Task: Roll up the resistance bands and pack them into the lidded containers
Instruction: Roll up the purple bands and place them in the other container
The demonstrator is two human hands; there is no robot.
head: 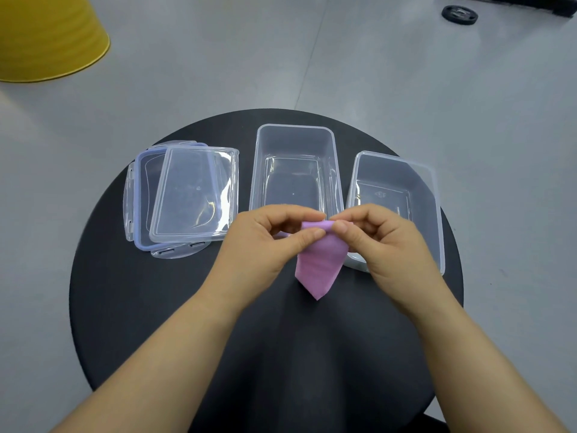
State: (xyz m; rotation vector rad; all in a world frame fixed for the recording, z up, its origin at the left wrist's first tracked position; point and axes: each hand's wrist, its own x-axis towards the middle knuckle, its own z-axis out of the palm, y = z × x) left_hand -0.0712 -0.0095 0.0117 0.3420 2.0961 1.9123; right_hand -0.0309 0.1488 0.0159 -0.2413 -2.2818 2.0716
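Both hands [262, 242] [384, 242] pinch purple band [320, 264] — tip pointing toward person.

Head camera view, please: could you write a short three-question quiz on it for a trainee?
1. True or false: only one hand holds the purple band.
2. What does the middle container hold? A a band, B a lid, C nothing.
3. Fill in: the stacked lids lie to the ____ of the middle container.
Key: 1 false, the left hand and the right hand both pinch it; 2 C; 3 left.
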